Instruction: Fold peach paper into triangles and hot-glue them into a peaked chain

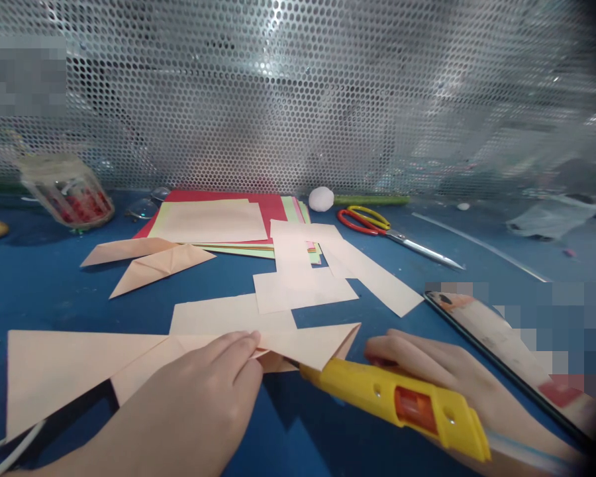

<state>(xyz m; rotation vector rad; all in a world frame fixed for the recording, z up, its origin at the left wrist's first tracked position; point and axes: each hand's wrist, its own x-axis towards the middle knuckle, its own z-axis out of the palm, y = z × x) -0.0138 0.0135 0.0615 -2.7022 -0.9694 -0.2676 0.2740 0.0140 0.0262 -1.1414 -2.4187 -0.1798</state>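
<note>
I judge this the slitting step: lower centre, my left hand (203,391) lies flat, pinning the folded peach paper (302,344) — my right hand (427,377) grips the yellow cutter (397,401), its tip under the fold — next calls for a steady draw.

On the worktop (54,278), the folded paper (129,371) lies nearest the person, at six o'clock. The left hand (203,397) rests on it, fingertips at the fold. The cutter (397,401) lies at four o'clock under the right hand (442,377), its front end tucked beneath the paper's edge. Behind these, at the centre, loose paper strips (302,285) overlap one another. The paper stack (218,222) sits at twelve o'clock, before the mesh wall (298,93). Two folded pieces (149,262) lie at ten o'clock, the jar (67,192) beyond them. The scissors (387,232) lie at two o'clock, the phone (501,351) at three.
</note>
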